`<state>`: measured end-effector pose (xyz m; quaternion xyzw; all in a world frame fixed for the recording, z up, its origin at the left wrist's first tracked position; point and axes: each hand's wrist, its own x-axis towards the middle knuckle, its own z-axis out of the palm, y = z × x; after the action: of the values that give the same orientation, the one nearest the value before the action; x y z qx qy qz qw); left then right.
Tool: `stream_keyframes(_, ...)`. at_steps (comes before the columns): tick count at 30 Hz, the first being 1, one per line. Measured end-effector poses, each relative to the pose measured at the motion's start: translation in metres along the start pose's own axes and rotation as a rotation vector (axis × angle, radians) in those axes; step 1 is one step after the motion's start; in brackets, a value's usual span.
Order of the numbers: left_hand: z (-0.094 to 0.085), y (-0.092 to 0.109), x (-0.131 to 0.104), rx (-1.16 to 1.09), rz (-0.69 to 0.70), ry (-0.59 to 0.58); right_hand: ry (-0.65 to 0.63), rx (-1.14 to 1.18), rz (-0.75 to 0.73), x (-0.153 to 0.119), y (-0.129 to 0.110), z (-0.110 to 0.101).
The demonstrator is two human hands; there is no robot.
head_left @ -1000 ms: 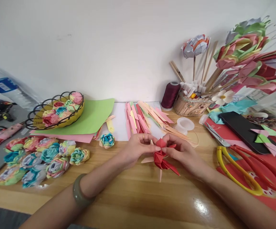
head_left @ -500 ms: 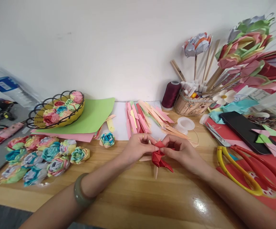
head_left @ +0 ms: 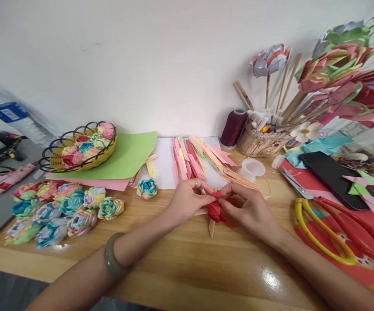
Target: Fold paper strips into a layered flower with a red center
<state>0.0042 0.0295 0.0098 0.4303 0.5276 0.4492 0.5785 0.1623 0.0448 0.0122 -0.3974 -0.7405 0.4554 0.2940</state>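
Note:
A red folded paper piece [head_left: 215,211] with pale orange strips sticking out is held just above the wooden table [head_left: 174,268], near the middle of the view. My left hand [head_left: 190,199] pinches its upper left edge between thumb and fingers. From the other side, my right hand [head_left: 246,205] grips its upper right part, thumb and index finger pressed together. Both sets of fingertips nearly meet at the top of the piece and hide part of it. Behind my hands, folded paper strips [head_left: 188,160] in pink, red and orange lie on a white sheet [head_left: 163,149].
Paper flowers [head_left: 72,205] lie at the left beside a yellow basket [head_left: 101,153] of more. Scissors with yellow and red handles [head_left: 324,252], a black phone [head_left: 331,177], a thread spool [head_left: 234,128] and a decorated holder [head_left: 261,142] stand or lie at the right.
The camera view has shifted slightly, moving the surroundings a little to the right. The red piece has turned a little between my fingers, and its lower right point sits closer to my right hand.

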Motion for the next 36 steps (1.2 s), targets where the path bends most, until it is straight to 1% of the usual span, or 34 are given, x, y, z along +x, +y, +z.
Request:
stream_keyframes(3, 0.001, 0.002, 0.001, 0.019, -0.016, 0.014, -0.016, 0.002, 0.021, 0.002, 0.001, 0.0)
stream_keyframes(7, 0.003, 0.003, 0.0, 0.027, -0.106, 0.05, -0.01, -0.058, -0.012, 0.001, 0.006, 0.003)
stream_keyframes(9, 0.005, 0.001, 0.0, 0.062, -0.096, 0.056, 0.007, -0.149, -0.054, 0.0, 0.009, 0.005)
stream_keyframes(11, 0.006, 0.0, 0.0, 0.109, -0.047, 0.06, 0.039, -0.265, -0.105, -0.002, 0.009, 0.005)
stream_keyframes(14, 0.004, 0.002, -0.001, 0.129, 0.059, 0.04, 0.102, -0.409, -0.216, -0.004, 0.008, 0.001)
stream_keyframes(16, 0.001, 0.007, -0.002, 0.017, 0.091, -0.027, 0.164, -0.479, -0.318, -0.006, 0.008, -0.002)
stream_keyframes(18, -0.001, 0.012, -0.002, -0.162, 0.026, -0.064, 0.236, -0.552, -0.427, -0.006, 0.008, -0.006)
stream_keyframes(20, -0.002, 0.017, -0.002, -0.257, -0.066, -0.091, 0.285, -0.621, -0.536, -0.005, 0.009, -0.007)
stream_keyframes(22, -0.001, 0.019, -0.003, -0.214, -0.09, -0.141, 0.296, -0.649, -0.629, -0.003, 0.008, -0.008)
stream_keyframes(23, -0.001, 0.02, -0.003, -0.167, -0.072, -0.156, 0.29, -0.647, -0.665, -0.002, 0.008, -0.008)
stream_keyframes(25, 0.0, 0.021, -0.004, -0.07, 0.022, -0.14, 0.279, -0.64, -0.708, 0.0, 0.005, -0.01)
stream_keyframes(27, 0.0, 0.021, -0.006, 0.02, 0.145, -0.087, 0.329, -0.657, -0.706, 0.0, 0.0, -0.013)
stream_keyframes(28, 0.0, 0.021, -0.007, 0.061, 0.209, -0.059, 0.387, -0.661, -0.693, 0.0, -0.003, -0.015)
stream_keyframes(30, 0.0, 0.019, -0.01, 0.13, 0.347, -0.006, 0.501, -0.624, -0.642, -0.002, -0.009, -0.018)
stream_keyframes(31, 0.0, 0.018, -0.011, 0.158, 0.419, 0.027, 0.524, -0.576, -0.597, -0.003, -0.012, -0.019)
stream_keyframes(32, 0.0, 0.016, -0.012, 0.18, 0.489, 0.056, 0.512, -0.515, -0.537, -0.005, -0.015, -0.019)
stream_keyframes(33, 0.0, 0.014, -0.012, 0.201, 0.546, 0.076, 0.46, -0.452, -0.462, -0.005, -0.018, -0.019)
stream_keyframes(35, 0.001, 0.01, -0.013, 0.251, 0.628, 0.102, 0.319, -0.333, -0.311, -0.005, -0.021, -0.016)
stream_keyframes(36, 0.001, 0.008, -0.013, 0.279, 0.647, 0.11, 0.263, -0.283, -0.25, -0.005, -0.022, -0.015)
